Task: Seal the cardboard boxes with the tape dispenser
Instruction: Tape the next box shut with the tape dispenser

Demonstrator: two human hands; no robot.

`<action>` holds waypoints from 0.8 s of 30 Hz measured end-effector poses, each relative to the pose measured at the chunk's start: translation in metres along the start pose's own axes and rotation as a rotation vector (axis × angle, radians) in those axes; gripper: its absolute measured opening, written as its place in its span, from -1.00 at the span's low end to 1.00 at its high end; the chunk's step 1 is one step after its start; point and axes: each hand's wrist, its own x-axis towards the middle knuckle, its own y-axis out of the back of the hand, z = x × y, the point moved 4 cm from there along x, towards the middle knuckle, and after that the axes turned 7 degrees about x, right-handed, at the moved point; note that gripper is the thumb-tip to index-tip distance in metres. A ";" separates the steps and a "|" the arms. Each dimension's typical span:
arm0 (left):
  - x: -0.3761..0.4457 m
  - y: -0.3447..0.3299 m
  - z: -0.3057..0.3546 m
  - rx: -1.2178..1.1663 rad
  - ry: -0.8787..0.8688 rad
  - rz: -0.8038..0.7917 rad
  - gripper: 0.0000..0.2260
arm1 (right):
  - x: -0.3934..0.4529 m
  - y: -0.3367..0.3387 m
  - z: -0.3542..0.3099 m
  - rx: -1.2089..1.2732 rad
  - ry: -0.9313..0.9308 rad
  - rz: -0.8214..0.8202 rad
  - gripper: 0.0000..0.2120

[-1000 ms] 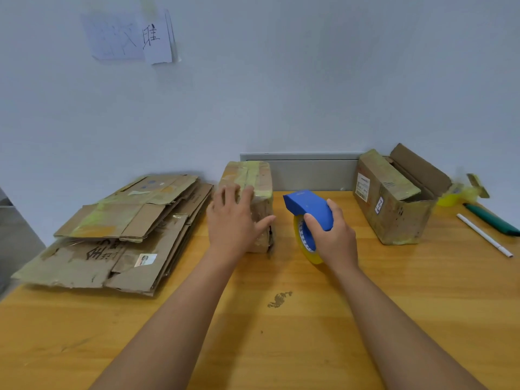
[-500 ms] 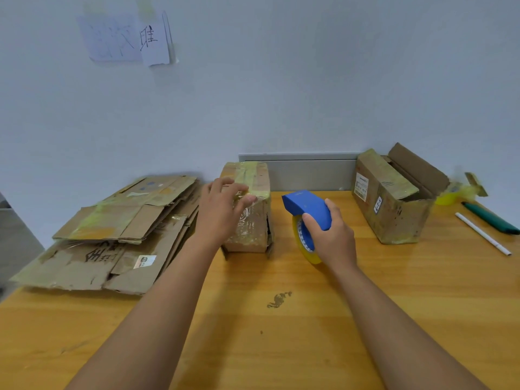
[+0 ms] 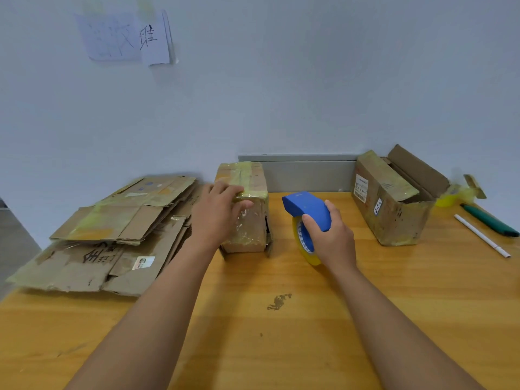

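Observation:
A small closed cardboard box [image 3: 249,220], covered in yellowish tape, stands in the middle of the wooden table [image 3: 281,319]. My left hand [image 3: 218,213] grips its near left top edge, thumb on the front face and fingers curled over the top. To its right my right hand [image 3: 330,237] holds the blue tape dispenser [image 3: 308,209], whose yellow tape roll rests on the table. A second cardboard box [image 3: 394,204] with open top flaps sits at the right rear.
A pile of flattened cardboard [image 3: 109,232] covers the table's left side. At the far right lie a white pen [image 3: 482,236], a green tool [image 3: 489,220] and a yellow tape roll [image 3: 447,198]. A grey panel [image 3: 306,173] runs along the wall.
My left hand slid from lying flat over the small box to gripping its near left edge. The box's taped front face now shows. My right hand and the dispenser stayed put.

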 end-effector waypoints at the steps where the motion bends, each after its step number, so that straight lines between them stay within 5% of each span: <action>1: 0.001 0.000 0.001 0.006 0.020 0.002 -0.59 | 0.000 0.000 0.000 -0.001 0.001 0.002 -0.33; 7: 0.001 0.000 0.002 -0.137 0.002 -0.067 -0.64 | -0.001 0.000 0.001 -0.006 0.004 0.005 -0.33; 11: -0.001 0.004 -0.009 -0.242 0.079 -0.002 -0.80 | 0.002 -0.001 0.001 -0.014 -0.005 0.004 -0.33; 19: -0.010 0.017 0.008 -0.132 0.104 0.185 -0.77 | 0.002 -0.001 0.001 -0.019 0.003 0.005 -0.34; 24: -0.013 0.012 0.022 -0.151 -0.004 -0.021 -0.69 | 0.001 0.000 -0.001 -0.019 0.004 0.005 -0.34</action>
